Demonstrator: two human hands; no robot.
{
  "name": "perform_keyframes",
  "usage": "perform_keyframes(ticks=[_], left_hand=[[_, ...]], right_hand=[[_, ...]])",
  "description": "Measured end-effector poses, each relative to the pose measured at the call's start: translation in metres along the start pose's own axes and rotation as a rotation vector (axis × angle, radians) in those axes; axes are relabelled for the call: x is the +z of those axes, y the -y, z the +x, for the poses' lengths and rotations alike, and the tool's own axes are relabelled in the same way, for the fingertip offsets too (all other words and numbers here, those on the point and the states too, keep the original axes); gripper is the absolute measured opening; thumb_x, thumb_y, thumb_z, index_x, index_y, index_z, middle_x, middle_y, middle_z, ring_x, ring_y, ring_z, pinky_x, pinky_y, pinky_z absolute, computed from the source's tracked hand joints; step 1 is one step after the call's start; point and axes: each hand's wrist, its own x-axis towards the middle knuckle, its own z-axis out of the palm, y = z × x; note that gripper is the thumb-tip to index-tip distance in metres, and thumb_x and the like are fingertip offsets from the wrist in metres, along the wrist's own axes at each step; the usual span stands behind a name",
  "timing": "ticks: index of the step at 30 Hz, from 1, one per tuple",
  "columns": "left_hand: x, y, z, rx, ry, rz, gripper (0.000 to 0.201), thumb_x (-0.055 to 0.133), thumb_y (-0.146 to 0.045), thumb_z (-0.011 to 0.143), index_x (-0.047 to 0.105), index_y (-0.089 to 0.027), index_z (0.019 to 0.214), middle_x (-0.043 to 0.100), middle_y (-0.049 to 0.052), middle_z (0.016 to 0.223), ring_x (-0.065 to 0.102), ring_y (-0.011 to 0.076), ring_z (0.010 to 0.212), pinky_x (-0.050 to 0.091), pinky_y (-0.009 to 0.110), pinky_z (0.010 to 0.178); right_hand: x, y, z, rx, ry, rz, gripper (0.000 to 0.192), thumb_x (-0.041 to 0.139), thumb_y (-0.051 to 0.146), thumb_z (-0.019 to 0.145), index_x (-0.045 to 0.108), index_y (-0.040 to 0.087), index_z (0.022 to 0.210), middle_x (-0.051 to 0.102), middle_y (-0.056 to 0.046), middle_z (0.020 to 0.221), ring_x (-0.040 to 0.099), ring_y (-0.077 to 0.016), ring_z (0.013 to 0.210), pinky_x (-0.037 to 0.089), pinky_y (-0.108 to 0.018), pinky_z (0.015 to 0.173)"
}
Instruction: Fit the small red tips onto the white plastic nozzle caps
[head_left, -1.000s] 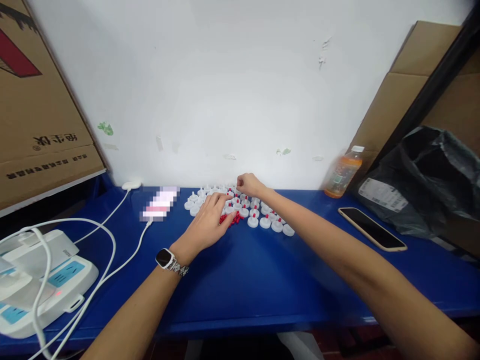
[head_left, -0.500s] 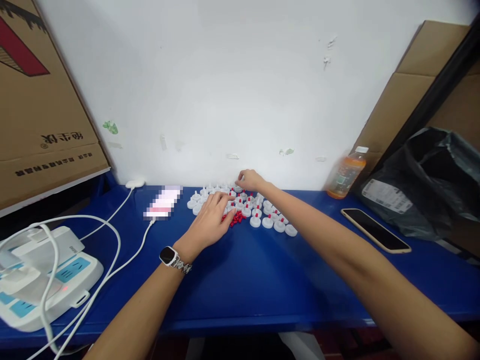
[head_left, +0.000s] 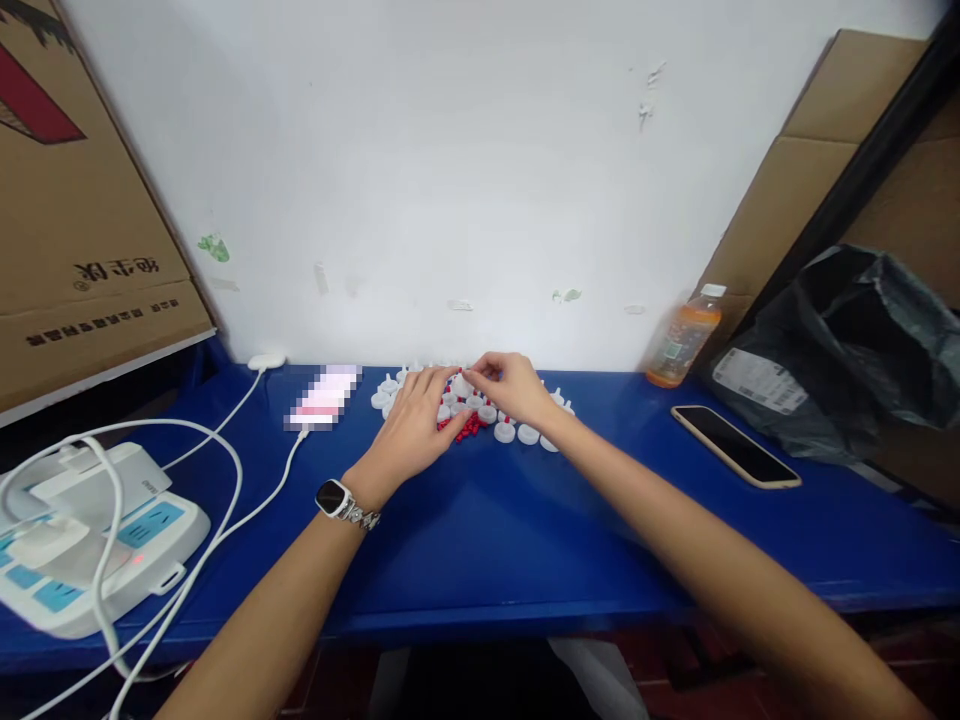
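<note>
Blue plastic sheeting covered the counter (head_left: 480, 540), against which the small white caps (head_left: 517, 432) and the loose red plugs (head_left: 469, 428) stood out, clustered at the far edge by the wall within easy reach. Left hand (head_left: 412, 430) lay flat beside the red plugs, fingers together and extended, touching them. Right hand (head_left: 514, 388) hovered over the caps, fingertips pinched on a small piece too tiny to identify. A phone (head_left: 735, 446) and drink bottle (head_left: 684, 350) sat well apart, right.
</note>
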Motion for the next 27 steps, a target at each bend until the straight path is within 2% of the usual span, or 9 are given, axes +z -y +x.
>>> perform_keyframes(ticks=[3,5,9,12,15,18,23,25,27], left_hand=[[0.003,-0.003,-0.001,0.016,0.095,-0.022,0.037,0.046,-0.036,0.098,0.049,-0.02,0.132,0.06,0.011,0.123,0.051,0.0285,0.117,0.045,0.049,0.101],[0.004,-0.002,-0.002,0.027,0.153,-0.031,0.031,0.039,-0.033,0.101,0.053,-0.02,0.125,0.063,0.011,0.116,0.054,0.0272,0.11,0.047,0.048,0.097],[0.004,0.002,-0.002,0.017,0.143,-0.063,0.034,0.03,-0.033,0.103,0.053,-0.018,0.124,0.06,0.012,0.121,0.053,0.0268,0.115,0.045,0.049,0.102],[0.005,0.003,-0.003,-0.001,0.145,-0.116,0.035,0.027,-0.034,0.104,0.051,-0.017,0.124,0.058,0.013,0.121,0.053,0.0257,0.118,0.044,0.047,0.105],[0.008,0.002,-0.003,0.002,0.159,-0.146,0.034,0.032,-0.037,0.103,0.049,-0.017,0.125,0.056,0.013,0.121,0.053,0.0261,0.121,0.044,0.048,0.106],[0.009,0.002,-0.004,0.026,0.179,-0.16,0.032,0.038,-0.034,0.101,0.047,-0.018,0.127,0.055,0.014,0.124,0.051,0.0268,0.123,0.044,0.048,0.107],[0.007,0.002,-0.004,0.015,0.18,-0.187,0.033,0.037,-0.033,0.102,0.046,-0.02,0.13,0.055,0.013,0.129,0.051,0.026,0.127,0.043,0.047,0.109],[0.005,0.001,-0.003,0.009,0.176,-0.189,0.036,0.036,-0.034,0.102,0.044,-0.019,0.135,0.054,0.013,0.134,0.049,0.0259,0.13,0.041,0.046,0.111],[0.004,-0.001,-0.003,0.013,0.184,-0.176,0.04,0.036,-0.034,0.102,0.041,-0.019,0.138,0.054,0.013,0.136,0.05,0.0262,0.13,0.041,0.046,0.111]], right_hand=[[0.004,0.012,-0.033,-0.008,0.046,0.113,0.026,0.058,0.038,0.089,0.07,0.018,0.077,0.068,-0.001,0.069,0.056,-0.0139,0.061,0.04,-0.026,0.061],[0.003,0.011,-0.043,-0.019,0.061,0.072,0.028,0.053,0.037,0.093,0.07,0.018,0.08,0.069,-0.001,0.072,0.057,-0.0145,0.064,0.04,-0.028,0.064],[-0.008,0.001,-0.048,-0.124,0.075,-0.303,0.02,0.053,0.026,0.093,0.072,0.021,0.089,0.069,-0.003,0.081,0.058,-0.0192,0.081,0.037,-0.035,0.082],[-0.011,-0.004,-0.05,-0.196,0.191,-0.603,0.013,0.06,0.025,0.088,0.072,0.021,0.087,0.068,-0.007,0.09,0.054,-0.0243,0.093,0.032,-0.04,0.087],[-0.005,-0.005,-0.051,-0.2,0.26,-0.749,0.013,0.061,0.026,0.089,0.072,0.02,0.09,0.067,-0.011,0.096,0.052,-0.0271,0.098,0.032,-0.042,0.087],[0.002,-0.007,-0.05,-0.191,0.261,-0.798,0.014,0.058,0.023,0.09,0.071,0.018,0.088,0.067,-0.013,0.097,0.052,-0.0277,0.098,0.032,-0.042,0.086],[0.001,-0.01,-0.049,-0.164,0.179,-0.618,0.012,0.059,0.02,0.088,0.069,0.018,0.081,0.069,-0.009,0.09,0.054,-0.0251,0.095,0.033,-0.041,0.087],[-0.001,-0.009,-0.047,-0.099,0.086,-0.385,0.011,0.059,0.022,0.088,0.067,0.019,0.081,0.069,-0.006,0.088,0.056,-0.022,0.09,0.037,-0.038,0.085],[0.0,-0.007,-0.046,-0.01,-0.015,-0.048,0.012,0.06,0.028,0.088,0.067,0.019,0.086,0.07,-0.005,0.086,0.059,-0.0188,0.082,0.041,-0.034,0.078]])
